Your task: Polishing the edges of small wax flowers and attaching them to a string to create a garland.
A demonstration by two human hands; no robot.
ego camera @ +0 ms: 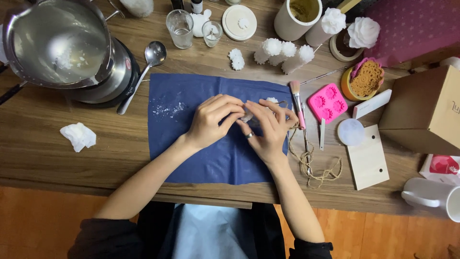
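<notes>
Both my grips, left hand [209, 120] and right hand [269, 125], pinch one small pale piece [247, 116] over the blue sheet [191, 153]; twine [316, 168] beside it on the tabletop [48, 153].

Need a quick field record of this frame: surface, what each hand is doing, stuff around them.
surface: wooden table with blue sheet
left hand: fingers pinched on a small pale piece, mostly hidden
right hand: ring on one finger, pinching the same piece
right of hands: brush, twine, pink mould
far left: metal pot, spoon, crumpled tissue
</notes>
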